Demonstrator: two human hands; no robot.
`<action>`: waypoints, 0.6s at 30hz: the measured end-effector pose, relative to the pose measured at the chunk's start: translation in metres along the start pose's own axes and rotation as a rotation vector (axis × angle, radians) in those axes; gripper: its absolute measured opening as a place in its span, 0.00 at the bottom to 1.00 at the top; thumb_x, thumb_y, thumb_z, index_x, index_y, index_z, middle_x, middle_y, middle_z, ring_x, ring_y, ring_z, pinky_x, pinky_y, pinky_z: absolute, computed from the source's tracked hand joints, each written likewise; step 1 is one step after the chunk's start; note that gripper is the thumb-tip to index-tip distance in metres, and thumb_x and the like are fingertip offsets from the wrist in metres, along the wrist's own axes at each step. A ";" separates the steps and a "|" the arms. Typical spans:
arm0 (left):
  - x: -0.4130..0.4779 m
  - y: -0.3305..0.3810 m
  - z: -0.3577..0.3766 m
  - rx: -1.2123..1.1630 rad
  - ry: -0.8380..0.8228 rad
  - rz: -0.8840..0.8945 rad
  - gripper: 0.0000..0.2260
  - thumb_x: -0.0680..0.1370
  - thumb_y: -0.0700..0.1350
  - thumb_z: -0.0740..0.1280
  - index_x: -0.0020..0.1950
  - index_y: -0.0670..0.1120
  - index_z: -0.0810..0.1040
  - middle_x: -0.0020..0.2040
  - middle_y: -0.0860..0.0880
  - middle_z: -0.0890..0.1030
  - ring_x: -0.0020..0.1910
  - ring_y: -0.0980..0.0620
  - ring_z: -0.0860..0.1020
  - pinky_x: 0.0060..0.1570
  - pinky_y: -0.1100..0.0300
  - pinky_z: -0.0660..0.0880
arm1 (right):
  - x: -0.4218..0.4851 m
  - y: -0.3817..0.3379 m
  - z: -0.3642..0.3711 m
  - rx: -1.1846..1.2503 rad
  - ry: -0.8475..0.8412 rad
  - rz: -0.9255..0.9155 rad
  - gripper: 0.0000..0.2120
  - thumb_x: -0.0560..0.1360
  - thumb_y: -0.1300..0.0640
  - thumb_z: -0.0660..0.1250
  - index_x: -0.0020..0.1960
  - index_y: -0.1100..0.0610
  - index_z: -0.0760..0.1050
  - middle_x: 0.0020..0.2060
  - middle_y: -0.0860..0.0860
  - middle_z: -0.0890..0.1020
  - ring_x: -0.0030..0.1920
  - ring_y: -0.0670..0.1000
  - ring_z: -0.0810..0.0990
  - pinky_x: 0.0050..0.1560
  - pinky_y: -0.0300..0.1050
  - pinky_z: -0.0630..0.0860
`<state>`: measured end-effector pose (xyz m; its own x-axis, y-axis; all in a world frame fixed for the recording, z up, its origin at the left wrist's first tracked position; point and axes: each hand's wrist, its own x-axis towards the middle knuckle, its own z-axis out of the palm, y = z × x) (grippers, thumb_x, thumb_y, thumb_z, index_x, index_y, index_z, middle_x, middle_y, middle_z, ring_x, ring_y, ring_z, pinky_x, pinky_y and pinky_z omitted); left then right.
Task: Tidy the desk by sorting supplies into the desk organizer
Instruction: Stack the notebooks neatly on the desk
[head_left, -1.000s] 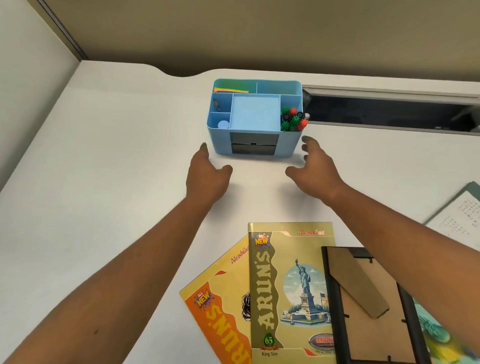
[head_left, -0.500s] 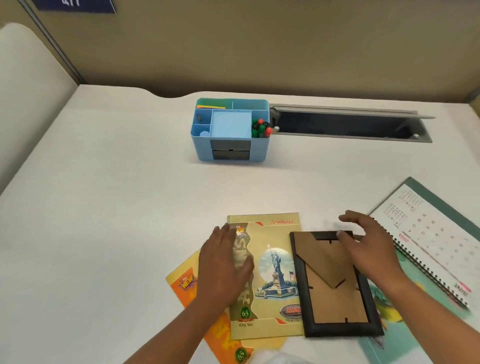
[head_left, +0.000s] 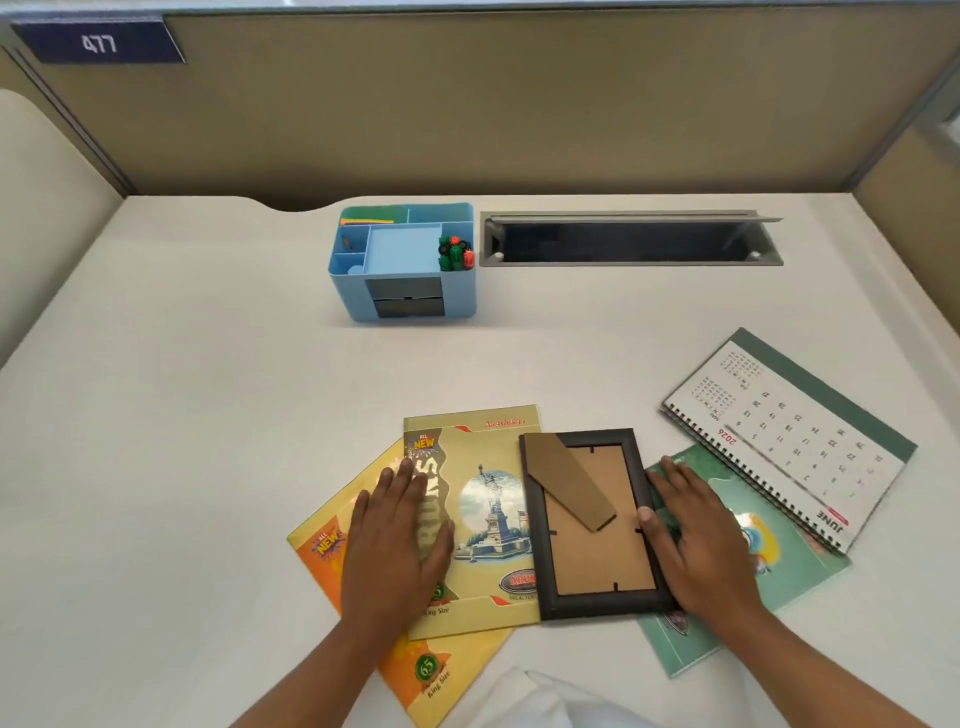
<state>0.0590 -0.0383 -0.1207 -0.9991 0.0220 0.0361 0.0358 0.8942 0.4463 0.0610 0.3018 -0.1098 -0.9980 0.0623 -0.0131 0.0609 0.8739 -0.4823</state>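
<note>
A blue desk organizer (head_left: 462, 296) stands at the back of the white desk, with markers (head_left: 456, 253) in its right slot and coloured paper at its rear. Near the front edge lie a yellow notebook (head_left: 488, 519), an orange notebook (head_left: 322, 551) under it, a black picture frame (head_left: 592, 525) face down, and a green notebook (head_left: 769, 561). My left hand (head_left: 397, 540) rests flat on the yellow notebook, fingers spread. My right hand (head_left: 696, 540) lies flat on the green notebook against the frame's right edge, thumb touching the frame.
A spiral desk calendar (head_left: 795, 431) lies at the right, partly over the green notebook. An open cable slot (head_left: 628, 241) is set into the desk behind the organizer's right side. Partition walls enclose the back and sides. White cloth (head_left: 540, 701) shows at the bottom edge.
Both hands have drawn back from the organizer to the near edge of the desk and settled flat, the left on the yellow notebook, the right beside the frame.
</note>
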 end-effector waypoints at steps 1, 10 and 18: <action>0.000 -0.001 0.001 0.007 -0.005 0.002 0.30 0.77 0.63 0.58 0.75 0.51 0.65 0.78 0.54 0.60 0.78 0.56 0.54 0.76 0.52 0.51 | 0.000 0.001 0.000 0.001 0.002 -0.006 0.32 0.78 0.34 0.50 0.73 0.52 0.68 0.74 0.45 0.65 0.76 0.49 0.60 0.72 0.52 0.61; 0.001 0.001 0.000 0.027 0.005 -0.019 0.35 0.74 0.69 0.58 0.76 0.53 0.64 0.78 0.57 0.58 0.78 0.58 0.52 0.77 0.54 0.49 | 0.001 0.008 0.004 0.012 0.025 -0.035 0.29 0.78 0.38 0.54 0.72 0.51 0.71 0.73 0.48 0.69 0.76 0.49 0.61 0.71 0.55 0.66; 0.001 0.018 -0.007 -0.109 -0.012 -0.201 0.43 0.65 0.71 0.70 0.75 0.55 0.64 0.78 0.60 0.55 0.78 0.58 0.53 0.75 0.55 0.54 | 0.002 0.012 0.006 -0.022 0.029 -0.068 0.29 0.77 0.38 0.53 0.73 0.52 0.70 0.74 0.47 0.68 0.76 0.49 0.60 0.71 0.52 0.63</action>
<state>0.0585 -0.0257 -0.1062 -0.9866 -0.1454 -0.0736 -0.1621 0.8278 0.5371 0.0600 0.3094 -0.1212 -0.9989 0.0162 0.0448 -0.0064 0.8868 -0.4622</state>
